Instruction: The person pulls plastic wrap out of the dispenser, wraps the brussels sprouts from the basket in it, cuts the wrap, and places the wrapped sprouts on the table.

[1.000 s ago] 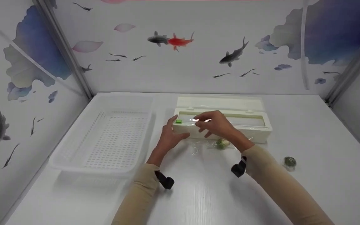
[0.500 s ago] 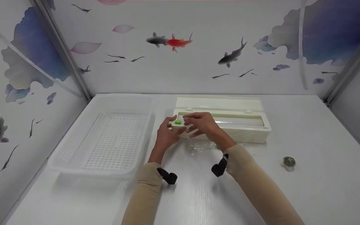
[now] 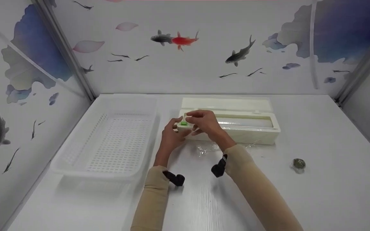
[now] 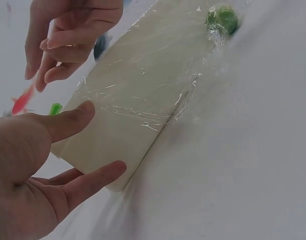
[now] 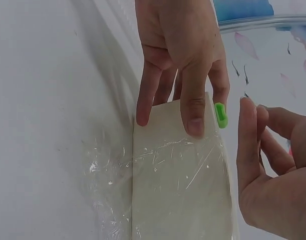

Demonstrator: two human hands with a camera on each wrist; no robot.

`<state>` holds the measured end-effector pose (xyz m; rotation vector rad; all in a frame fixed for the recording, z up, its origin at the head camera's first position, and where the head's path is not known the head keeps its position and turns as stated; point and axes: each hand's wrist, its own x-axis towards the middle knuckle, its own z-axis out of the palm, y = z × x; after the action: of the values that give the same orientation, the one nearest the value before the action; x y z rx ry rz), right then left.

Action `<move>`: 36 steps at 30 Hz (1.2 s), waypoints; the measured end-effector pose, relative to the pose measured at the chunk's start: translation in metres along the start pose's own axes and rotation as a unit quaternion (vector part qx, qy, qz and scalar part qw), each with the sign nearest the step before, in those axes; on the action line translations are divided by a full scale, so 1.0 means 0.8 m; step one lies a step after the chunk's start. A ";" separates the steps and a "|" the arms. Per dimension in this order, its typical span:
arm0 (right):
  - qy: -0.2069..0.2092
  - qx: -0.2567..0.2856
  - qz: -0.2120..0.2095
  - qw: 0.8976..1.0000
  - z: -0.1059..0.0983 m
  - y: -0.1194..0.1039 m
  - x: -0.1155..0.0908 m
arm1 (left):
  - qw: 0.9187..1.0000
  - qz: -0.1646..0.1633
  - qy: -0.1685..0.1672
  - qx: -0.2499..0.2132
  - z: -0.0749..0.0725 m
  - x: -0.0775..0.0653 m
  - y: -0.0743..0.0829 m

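A cream cling film dispenser [image 3: 236,135] has its lid raised, with the film roll [image 3: 246,122] showing inside. My left hand [image 3: 172,136] grips its left end, thumb on the front face and fingers round the end. Beside the green slide cutter [image 5: 221,115], my right hand [image 3: 206,123] hovers with bent fingers, fingertips a small gap from it in the right wrist view and nothing visible between them. Clear film [image 4: 142,75] drapes down the dispenser's front. A small green vegetable [image 4: 222,21] lies against the film in the left wrist view; in the head view the right arm hides it.
A white perforated plastic basket [image 3: 104,175] stands on the left of the white table [image 3: 191,205]. Another small green vegetable [image 3: 299,164], wrapped in film, lies to the right. Walls with painted fish [image 3: 184,40] enclose the back and sides.
My right hand has moved left along the dispenser toward the green slide cutter, its arm now covering the vegetable in front. My left hand has closed in on the dispenser's left end.
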<state>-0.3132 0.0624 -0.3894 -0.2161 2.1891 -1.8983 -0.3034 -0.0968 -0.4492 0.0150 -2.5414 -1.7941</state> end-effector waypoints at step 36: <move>0.010 -0.144 -0.003 0.990 0.012 0.002 0.014 | 0.996 0.035 0.030 0.079 0.015 0.003 -0.005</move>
<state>-0.3215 0.0503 -0.3928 -0.2547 2.4726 -1.5870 -0.3064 -0.0866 -0.4567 -0.0164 -2.5993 -1.5395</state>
